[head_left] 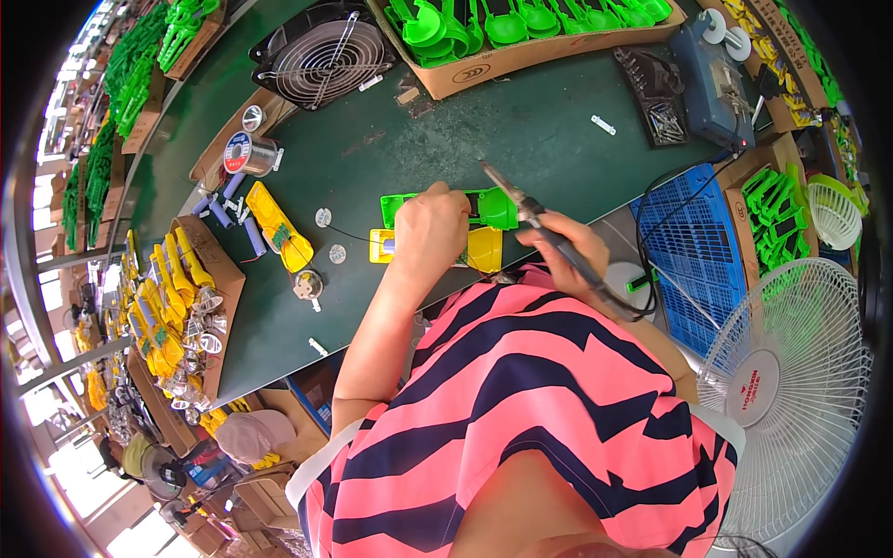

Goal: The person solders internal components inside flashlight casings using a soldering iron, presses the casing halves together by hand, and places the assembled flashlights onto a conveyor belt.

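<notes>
My right hand (569, 251) grips a soldering iron (533, 210) by its handle, its tip pointing up and left above the green part. Over the near edge of the workbench, my left hand (432, 226) is closed, with its fingers curled down onto a long green plastic housing (502, 208). What the fingertips pinch is hidden under the hand. Just below lies a yellow plastic housing (485, 249), partly covered by the same hand. A thin dark wire runs left from it toward a small round disc (323, 218). Another disc (337, 254) sits close by.
To the left are a solder wire spool (249, 153), purple battery cells (220, 213), a yellow housing (278, 226) and a box of yellow parts (227, 270). A metal fan (326, 60) and a carton of green parts (521, 65) stand behind. At right are a blue crate (684, 219) and a white fan (791, 391).
</notes>
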Demonstrator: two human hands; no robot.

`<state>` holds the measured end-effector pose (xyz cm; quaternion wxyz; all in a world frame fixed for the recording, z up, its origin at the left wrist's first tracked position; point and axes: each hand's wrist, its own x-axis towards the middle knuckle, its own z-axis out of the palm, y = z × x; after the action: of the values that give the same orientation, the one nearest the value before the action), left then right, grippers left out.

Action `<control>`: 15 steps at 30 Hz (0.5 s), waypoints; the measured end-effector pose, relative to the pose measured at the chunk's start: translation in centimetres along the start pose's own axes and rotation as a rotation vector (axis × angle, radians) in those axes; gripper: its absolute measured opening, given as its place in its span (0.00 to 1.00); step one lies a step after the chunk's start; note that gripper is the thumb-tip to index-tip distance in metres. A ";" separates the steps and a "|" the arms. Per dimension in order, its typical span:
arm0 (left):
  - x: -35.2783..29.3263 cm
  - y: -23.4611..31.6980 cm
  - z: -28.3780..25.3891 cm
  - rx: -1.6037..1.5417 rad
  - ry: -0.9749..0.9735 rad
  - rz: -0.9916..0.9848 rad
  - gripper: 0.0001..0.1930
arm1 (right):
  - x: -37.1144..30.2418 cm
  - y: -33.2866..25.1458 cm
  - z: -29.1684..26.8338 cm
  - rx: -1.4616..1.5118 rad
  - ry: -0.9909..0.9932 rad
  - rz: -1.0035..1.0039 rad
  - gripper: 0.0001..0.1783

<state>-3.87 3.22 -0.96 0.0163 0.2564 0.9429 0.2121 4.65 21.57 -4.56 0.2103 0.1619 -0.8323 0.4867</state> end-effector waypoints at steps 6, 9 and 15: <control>0.0 0.1 -0.3 0.009 -0.015 0.005 0.04 | 1.4 -1.2 1.9 0.052 -0.248 0.125 0.42; -0.6 0.0 -0.6 -0.197 0.053 -0.018 0.07 | 1.9 -1.4 1.5 0.068 -0.325 0.146 0.38; -4.6 -0.9 -0.3 -0.505 0.310 -0.152 0.08 | 3.1 0.4 0.9 0.056 -0.244 0.090 0.38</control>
<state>-0.34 0.09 -1.41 -0.0489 0.1375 0.8680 0.4747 1.62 20.77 -3.62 0.0809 0.1883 -0.8442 0.4952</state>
